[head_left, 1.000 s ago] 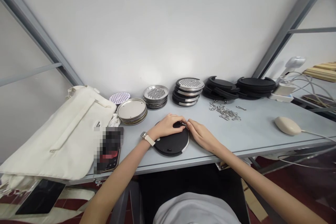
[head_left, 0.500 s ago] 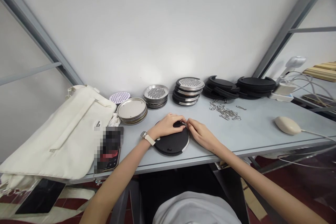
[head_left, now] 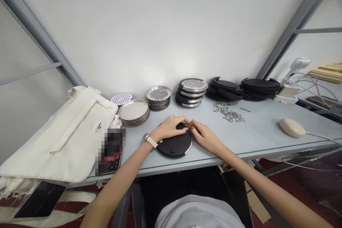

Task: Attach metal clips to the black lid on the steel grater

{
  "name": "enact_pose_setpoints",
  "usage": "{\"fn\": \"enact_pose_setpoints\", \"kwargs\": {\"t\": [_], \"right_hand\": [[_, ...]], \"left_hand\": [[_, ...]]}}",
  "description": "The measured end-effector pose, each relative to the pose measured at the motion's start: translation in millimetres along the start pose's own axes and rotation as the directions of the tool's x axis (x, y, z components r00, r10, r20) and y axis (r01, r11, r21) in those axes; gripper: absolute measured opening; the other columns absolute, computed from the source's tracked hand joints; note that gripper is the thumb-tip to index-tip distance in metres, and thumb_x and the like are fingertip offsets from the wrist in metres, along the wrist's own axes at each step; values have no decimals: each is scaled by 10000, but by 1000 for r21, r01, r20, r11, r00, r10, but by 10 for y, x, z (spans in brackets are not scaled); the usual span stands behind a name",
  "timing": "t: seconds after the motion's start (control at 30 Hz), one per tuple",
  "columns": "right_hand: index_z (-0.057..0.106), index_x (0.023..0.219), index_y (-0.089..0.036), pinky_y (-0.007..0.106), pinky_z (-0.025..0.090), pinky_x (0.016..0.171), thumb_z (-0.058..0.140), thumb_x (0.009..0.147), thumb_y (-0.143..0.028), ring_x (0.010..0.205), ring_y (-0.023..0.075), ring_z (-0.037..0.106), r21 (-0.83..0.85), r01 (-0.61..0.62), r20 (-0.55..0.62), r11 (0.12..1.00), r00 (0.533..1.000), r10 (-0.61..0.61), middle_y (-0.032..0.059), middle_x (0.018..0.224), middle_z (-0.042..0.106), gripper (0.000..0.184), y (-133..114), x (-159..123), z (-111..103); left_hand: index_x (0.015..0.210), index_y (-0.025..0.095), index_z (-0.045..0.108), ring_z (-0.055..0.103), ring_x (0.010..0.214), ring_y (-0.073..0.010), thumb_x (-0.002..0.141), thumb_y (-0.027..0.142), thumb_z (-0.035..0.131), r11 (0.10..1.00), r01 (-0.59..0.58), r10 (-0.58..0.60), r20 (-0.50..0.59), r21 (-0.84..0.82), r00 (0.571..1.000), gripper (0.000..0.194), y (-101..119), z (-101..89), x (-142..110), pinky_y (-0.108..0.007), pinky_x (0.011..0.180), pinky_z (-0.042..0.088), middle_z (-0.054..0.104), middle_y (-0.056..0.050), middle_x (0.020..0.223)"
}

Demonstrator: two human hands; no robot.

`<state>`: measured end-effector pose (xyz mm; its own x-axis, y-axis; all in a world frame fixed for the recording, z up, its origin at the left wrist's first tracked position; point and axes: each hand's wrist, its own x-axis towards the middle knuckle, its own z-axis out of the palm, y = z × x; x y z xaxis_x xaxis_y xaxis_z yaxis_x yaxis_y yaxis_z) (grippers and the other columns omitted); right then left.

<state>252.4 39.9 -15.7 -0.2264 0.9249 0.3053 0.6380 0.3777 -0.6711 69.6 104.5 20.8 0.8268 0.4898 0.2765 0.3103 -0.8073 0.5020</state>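
Disc: a black disc [head_left: 173, 148] with a steel rim lies flat on the table [head_left: 253, 139], lower centre of the frame, under both hands.
Clip: a small metal clip [head_left: 187, 125] is at the disc's upper edge, partly hidden by the fingers.
Left hand: the left hand [head_left: 169, 128] is laid over the disc's upper part, its fingers reaching toward the clip. Whether a grip is applied cannot be told. A watch [head_left: 146, 138] with a pale strap is worn on the wrist.
Right hand: the right hand [head_left: 205, 137] is placed at the disc's right edge, with its fingertips [head_left: 191, 127] closed narrowly on the clip.
Progress: one disc is in hand. Whether the clip is seated cannot be told.
Stacks: steel graters [head_left: 193, 85], further graters [head_left: 158, 94], plain metal discs [head_left: 133, 110] and black rings [head_left: 260, 85] are ranged along the wall, upper centre, untouched.
Loose parts: a pile of metal hooks [head_left: 228, 114] lies right of the hands.
Other items: a white bag [head_left: 61, 139] lies at the left of the frame; a phone [head_left: 110, 151] is obscured by pixelation; a mouse [head_left: 292, 127] lies at the right.
Writing: a tag [head_left: 98, 125] on the bag is too small to be read. No brand can be read.
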Motion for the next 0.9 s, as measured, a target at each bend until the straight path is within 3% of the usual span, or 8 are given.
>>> {"fn": "enact_pose_setpoints", "kwargs": {"t": [0.37,0.57,0.9], "right_hand": [[365,767,-233,267,368,602,328,947,-279,626,156,486,-14,25,15,1000,1000,-25,-15,701,510,190,5,-3,9],[412,824,-227,272,389,637,325,954,-271,684,166,523,-18,66,33,998,997,-65,13,773,557,163,9,2,14],[381,744,-226,258,356,576,349,936,-259,607,149,480,-60,36,24,998,999,-34,-13,685,516,198,4,-2,9]], "left_hand": [[1001,207,579,574,986,-173,878,240,534,999,11,-11,3,43,1000,135,0,-3,-8,-310,943,375,647,-11,1012],[1016,203,578,537,1048,-179,864,234,555,999,-39,40,-46,38,998,157,-43,21,-11,-309,960,370,618,-25,1061],[992,195,617,556,968,-177,866,235,564,997,-46,49,-46,57,998,143,-34,10,-2,-309,914,393,625,-32,992]]}}
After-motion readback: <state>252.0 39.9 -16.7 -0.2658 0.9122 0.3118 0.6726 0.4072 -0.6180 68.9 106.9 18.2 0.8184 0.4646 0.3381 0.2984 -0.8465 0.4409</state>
